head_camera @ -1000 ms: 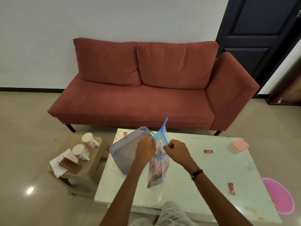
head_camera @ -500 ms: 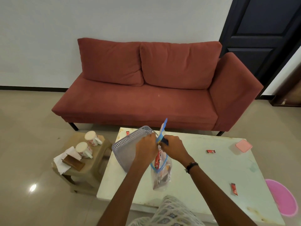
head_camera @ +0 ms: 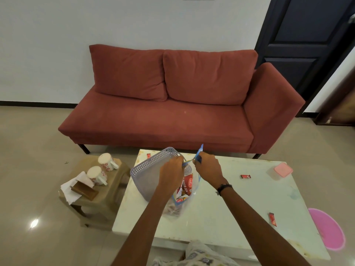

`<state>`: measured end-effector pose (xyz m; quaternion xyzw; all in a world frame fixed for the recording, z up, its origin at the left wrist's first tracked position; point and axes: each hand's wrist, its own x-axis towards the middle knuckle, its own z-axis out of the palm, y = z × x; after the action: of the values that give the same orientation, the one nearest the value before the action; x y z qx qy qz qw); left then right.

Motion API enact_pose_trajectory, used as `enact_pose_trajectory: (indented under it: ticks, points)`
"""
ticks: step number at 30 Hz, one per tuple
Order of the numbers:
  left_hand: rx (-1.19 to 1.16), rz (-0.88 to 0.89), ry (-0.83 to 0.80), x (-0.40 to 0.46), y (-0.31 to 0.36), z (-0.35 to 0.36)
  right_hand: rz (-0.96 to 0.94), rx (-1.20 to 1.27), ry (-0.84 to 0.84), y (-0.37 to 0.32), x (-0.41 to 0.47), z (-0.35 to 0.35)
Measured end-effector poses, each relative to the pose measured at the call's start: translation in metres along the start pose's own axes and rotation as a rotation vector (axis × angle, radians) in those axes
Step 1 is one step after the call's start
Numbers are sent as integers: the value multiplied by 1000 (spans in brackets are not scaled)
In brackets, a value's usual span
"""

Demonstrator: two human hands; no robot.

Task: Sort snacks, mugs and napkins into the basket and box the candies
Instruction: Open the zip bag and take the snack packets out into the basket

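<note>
A clear zip bag of snacks [head_camera: 184, 191] with a blue rim stands on the white table [head_camera: 221, 214]. My left hand [head_camera: 171, 173] and my right hand [head_camera: 208, 167] each pinch one side of its top edge. A grey perforated basket [head_camera: 148, 173] leans tilted just left of the bag, behind my left hand. Small red candies lie on the table: one at the far left edge [head_camera: 148, 155], one at mid right [head_camera: 245, 176], one near the right front [head_camera: 272, 219]. A pink-lidded box [head_camera: 283, 169] sits at the far right corner. Two white mugs [head_camera: 107, 161] [head_camera: 96, 175] and white napkins [head_camera: 71, 189] rest on a low stool.
A brown flat object [head_camera: 84, 190] lies on the napkins on the wooden stool [head_camera: 107, 191] left of the table. A red sofa [head_camera: 172, 112] stands behind the table. A pink round thing [head_camera: 328, 229] lies on the floor at the right. A dark door [head_camera: 307, 45] is back right.
The bag has come down from being held up to resting lower on the table, and its top is spread wider between my hands. The view has shifted a little.
</note>
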<state>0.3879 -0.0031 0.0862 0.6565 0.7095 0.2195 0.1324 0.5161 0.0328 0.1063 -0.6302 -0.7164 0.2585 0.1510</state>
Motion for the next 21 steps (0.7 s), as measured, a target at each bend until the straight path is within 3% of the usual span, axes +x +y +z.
enact_pose_trajectory:
  ticks: [3,6,10,17,21]
  points:
    - [110,44,31,-1,-5,-3,-83,25,-14,-8,-5,3]
    - [73,30,37,-1,-10,-3,-110,30,-19,-5,-11,2]
    - [-101,-131,112,-2,-21,-5,36,-104,31,19,-16,-13]
    - [-275,-180,142,-11,-7,5,196,-277,27,35,-32,-19]
    - [-273,-193,159,-16,-6,6,-55,-157,241,25,-48,-5]
